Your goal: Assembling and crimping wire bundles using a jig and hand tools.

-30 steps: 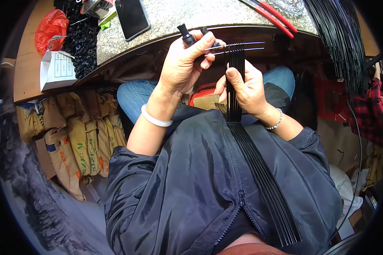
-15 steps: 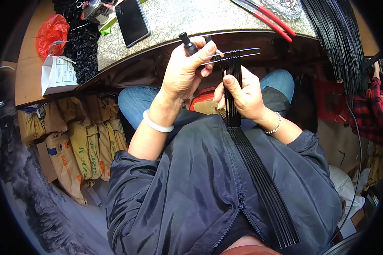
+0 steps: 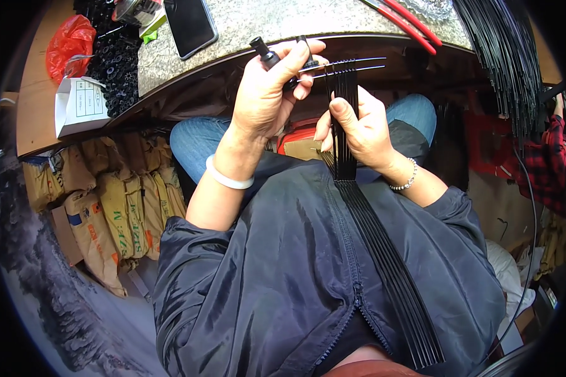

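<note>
My left hand [image 3: 267, 85] is closed around black tubular fittings [image 3: 265, 53] with flared ends. It also grips two thin metal rods [image 3: 372, 63] that stick out to the right. The upper ends of several slim black ribs [image 3: 342, 85] sit in a row along these rods. Just below, my right hand [image 3: 363, 129] pinches that bundle between thumb and fingers. From there the ribs hang down as a flat band [image 3: 390, 270] over my dark jacket. My fingers partly hide the fittings and how the rods enter them.
On the stone-topped table lie a phone [image 3: 190, 28], red-handled pliers [image 3: 409, 25] and a heap of small black parts [image 3: 121, 78]. A white box [image 3: 82, 107] and red plastic bag [image 3: 70, 47] are at left. More black ribs [image 3: 500, 56] overhang the table's right edge.
Both hands and the row of rib ends sit slightly higher in the picture, as does the table. The fittings in my left hand have shifted a little. Both grips stay closed.
</note>
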